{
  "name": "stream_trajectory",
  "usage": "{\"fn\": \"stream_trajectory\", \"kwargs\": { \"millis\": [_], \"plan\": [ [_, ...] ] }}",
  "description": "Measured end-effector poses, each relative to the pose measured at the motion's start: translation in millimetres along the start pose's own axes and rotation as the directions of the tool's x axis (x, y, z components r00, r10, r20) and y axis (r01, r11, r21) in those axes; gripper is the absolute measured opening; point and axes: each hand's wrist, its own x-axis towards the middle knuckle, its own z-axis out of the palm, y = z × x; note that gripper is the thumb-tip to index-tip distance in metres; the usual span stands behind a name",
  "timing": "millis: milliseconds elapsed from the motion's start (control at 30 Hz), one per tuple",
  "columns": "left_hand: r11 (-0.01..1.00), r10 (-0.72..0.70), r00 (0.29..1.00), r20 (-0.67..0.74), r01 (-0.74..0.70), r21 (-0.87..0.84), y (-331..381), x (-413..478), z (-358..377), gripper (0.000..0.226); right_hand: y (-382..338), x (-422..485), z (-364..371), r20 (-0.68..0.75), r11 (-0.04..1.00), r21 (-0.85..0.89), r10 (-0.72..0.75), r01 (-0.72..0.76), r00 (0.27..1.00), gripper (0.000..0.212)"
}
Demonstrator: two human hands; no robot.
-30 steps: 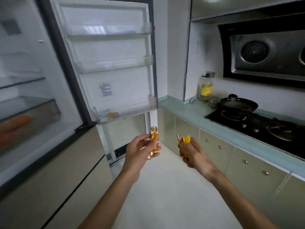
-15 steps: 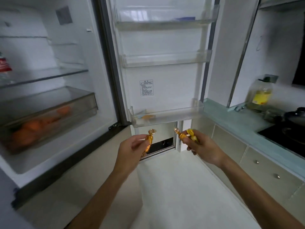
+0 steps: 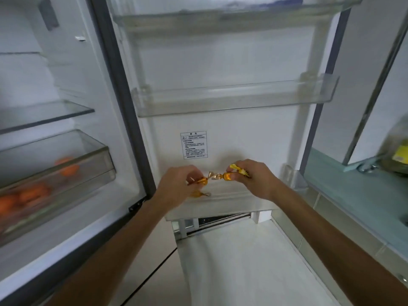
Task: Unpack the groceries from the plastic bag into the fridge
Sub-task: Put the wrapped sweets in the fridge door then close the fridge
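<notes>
The fridge stands open, its door [image 3: 220,133] swung out in front of me. My left hand [image 3: 178,184] pinches a gold-wrapped candy [image 3: 202,181] just above the lowest clear door bin [image 3: 238,206]. My right hand [image 3: 254,177] grips gold and yellow wrapped candies [image 3: 229,174] close beside it, the wrapper ends nearly touching. Another gold candy [image 3: 198,193] lies inside that bottom bin, under my left hand. The plastic bag is out of sight.
Two clear door shelves [image 3: 234,98] sit above the bin. To the left, a glass shelf [image 3: 44,115] and a clear drawer [image 3: 57,173] holding several oranges. On the right a pale green countertop [image 3: 353,195] carries a blurred oil bottle [image 3: 397,155].
My view has closed in on the fridge door. Both hands rose and came together over the bottom door bin, still holding their candies.
</notes>
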Motion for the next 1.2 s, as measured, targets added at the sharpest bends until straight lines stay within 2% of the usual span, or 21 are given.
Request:
{"fn": "stream_trajectory", "kwargs": {
  "millis": [100,167,233,367,467,533,600,700,833,1000,1067,1200],
  "plan": [
    [0.979,-0.012,0.983,0.183,-0.025,0.201,-14.7,28.1,9.2,0.018,21.1,31.4,7.1,0.171,0.996,-0.079,0.050,-0.037,0.984,0.015],
    [0.959,0.007,0.953,0.303,-0.093,0.268,-18.7,38.9,16.7,0.017,29.6,46.9,17.7,0.288,0.989,-0.144,0.076,-0.036,0.955,0.019],
    [0.945,0.010,0.931,0.365,-0.128,0.300,-22.2,45.7,22.3,0.015,37.7,59.7,28.8,0.334,0.971,-0.236,0.057,0.025,0.941,0.025],
    [0.980,-0.015,0.912,0.410,-0.068,0.187,-32.5,51.7,29.8,0.027,53.8,74.0,42.0,0.347,0.942,-0.327,0.048,0.073,0.937,0.031],
    [0.997,-0.009,0.928,0.372,-0.018,0.068,-39.8,52.2,30.8,0.027,54.1,74.2,41.8,0.337,0.940,-0.332,0.037,0.083,0.941,0.028],
    [1.000,0.008,0.952,0.307,-0.012,0.012,-40.8,52.4,30.6,0.018,53.0,68.9,39.8,0.296,0.949,-0.311,0.044,0.053,0.954,0.029],
    [0.998,0.064,0.966,0.249,-0.065,-0.004,-37.0,52.3,30.3,0.011,52.8,58.8,33.3,0.192,0.965,-0.259,0.077,-0.025,0.978,0.031],
    [0.988,0.151,0.952,0.265,-0.153,-0.014,-17.5,51.5,26.8,0.007,45.2,35.6,11.7,0.064,0.975,-0.194,0.124,-0.110,0.990,0.030],
    [0.968,0.246,0.938,0.244,-0.226,-0.109,18.5,50.1,28.3,0.007,35.5,-6.3,-18.9,-0.112,0.966,-0.166,0.183,-0.200,0.977,0.029],
    [0.922,0.361,0.898,0.252,-0.303,-0.241,68.4,33.4,59.6,0.008,34.8,-82.6,-51.3,-0.430,0.939,-0.122,0.241,-0.320,0.870,0.028],
    [0.911,0.401,0.867,0.295,-0.344,-0.228,85.9,21.8,76.2,0.010,34.5,-117.8,-59.2,-0.476,0.912,-0.118,0.295,-0.393,0.828,0.026],
    [0.897,0.442,0.783,0.437,-0.384,-0.220,120.9,5.1,118.2,0.016,35.1,-195.4,-69.7,-0.469,0.802,-0.126,0.471,-0.584,0.748,0.029]
  ]
}}
